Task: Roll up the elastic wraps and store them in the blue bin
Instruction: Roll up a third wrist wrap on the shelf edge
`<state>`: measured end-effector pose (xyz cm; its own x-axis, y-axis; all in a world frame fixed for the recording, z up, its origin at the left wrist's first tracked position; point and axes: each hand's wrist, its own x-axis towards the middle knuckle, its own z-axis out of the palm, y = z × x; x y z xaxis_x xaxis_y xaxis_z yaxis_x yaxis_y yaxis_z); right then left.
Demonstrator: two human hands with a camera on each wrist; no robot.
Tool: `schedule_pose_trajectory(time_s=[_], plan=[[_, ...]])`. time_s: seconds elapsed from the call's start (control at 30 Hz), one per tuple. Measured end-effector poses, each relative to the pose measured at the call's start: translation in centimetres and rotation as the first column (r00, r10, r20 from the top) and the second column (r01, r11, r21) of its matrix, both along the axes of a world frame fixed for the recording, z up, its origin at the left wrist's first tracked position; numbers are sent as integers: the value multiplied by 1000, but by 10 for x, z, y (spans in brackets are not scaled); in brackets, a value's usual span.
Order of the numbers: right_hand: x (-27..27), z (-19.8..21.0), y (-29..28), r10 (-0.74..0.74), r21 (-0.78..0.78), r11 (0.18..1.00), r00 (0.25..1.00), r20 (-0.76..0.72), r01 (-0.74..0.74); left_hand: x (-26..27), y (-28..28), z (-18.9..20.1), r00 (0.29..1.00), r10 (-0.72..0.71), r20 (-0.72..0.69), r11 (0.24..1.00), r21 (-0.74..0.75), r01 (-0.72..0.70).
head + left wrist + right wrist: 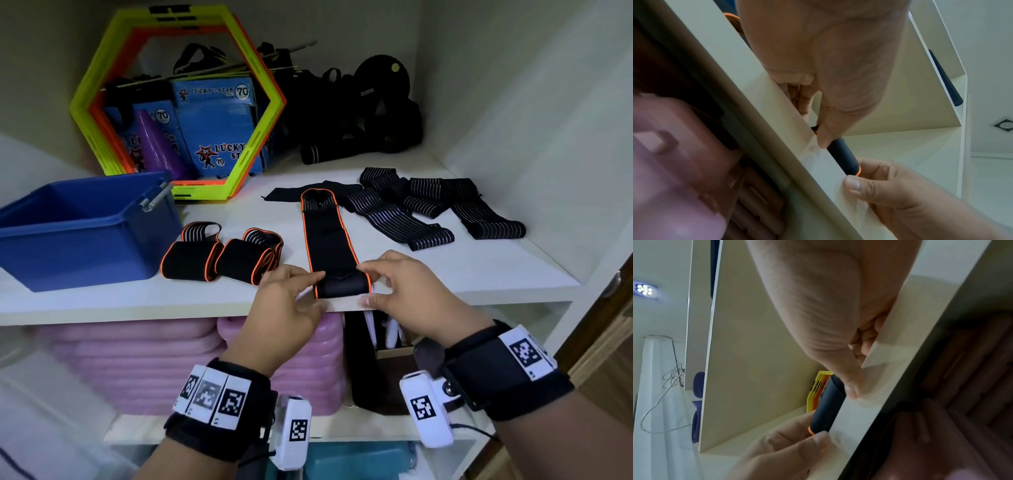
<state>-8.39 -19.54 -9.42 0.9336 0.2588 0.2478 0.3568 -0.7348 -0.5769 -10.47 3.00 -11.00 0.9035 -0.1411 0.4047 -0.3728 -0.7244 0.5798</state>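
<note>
A black elastic wrap with orange edging (329,236) lies stretched out on the white shelf (120,301), its near end folded into a small roll (342,285) at the shelf's front edge. My left hand (291,291) pinches the roll's left end and my right hand (394,281) pinches its right end. The wrist views show the same dark roll (841,156) (828,404) between both thumbs. Two rolled orange-edged wraps (191,260) (246,260) sit to the left. The blue bin (82,229) stands open at the far left. Striped black wraps (428,209) lie unrolled at the right.
A yellow and orange hexagon frame (178,102) leans at the back with blue packages (215,126) and a purple cone (157,140) behind it. Black gear (359,113) is piled at the back right. Pink mats (137,363) fill the shelf below.
</note>
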Motion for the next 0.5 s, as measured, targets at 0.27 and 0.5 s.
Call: schedule_pose_trajectory(time_s=[0.27, 0.5], plan=[[-2, -6, 1, 3, 44, 999, 999, 37, -4, 4, -1, 0, 998, 31, 61, 993, 113, -37], [8, -4, 8, -123, 43, 992, 992, 37, 121, 10, -2, 4, 998, 51, -49, 999, 6, -50]])
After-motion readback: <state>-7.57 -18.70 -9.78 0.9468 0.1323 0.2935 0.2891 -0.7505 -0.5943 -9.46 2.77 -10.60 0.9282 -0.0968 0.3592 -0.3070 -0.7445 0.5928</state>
